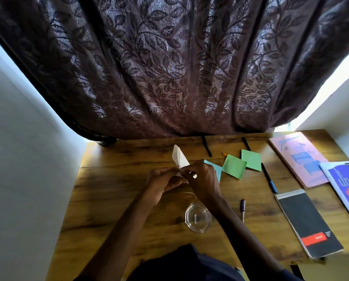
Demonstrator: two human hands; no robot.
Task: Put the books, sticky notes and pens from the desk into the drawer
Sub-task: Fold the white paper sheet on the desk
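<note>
Beyond the dark shirt (189,264) and a clear dish (198,217) on the bench (112,199), the left hand (161,185) and right hand (204,179) both pinch a white sticky-note pad (179,157).

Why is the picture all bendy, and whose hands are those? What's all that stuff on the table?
There is no machine here, just a person tidying a desk. The one picture comes from a small wide-angle camera worn on the person's head, looking down. That wide lens bends the edges. The left hand and the right hand together hold a white sticky pad over the wooden desk. On the desk lie a green sticky pad, a second green pad and a blue sticky note partly hidden behind the right hand. There are pens too, such as a blue-capped pen and a purple pen. On the right are a pink book, a blue book and a black spiral notepad. Near the person sits a clear dish. A leafy curtain hangs behind.
</note>
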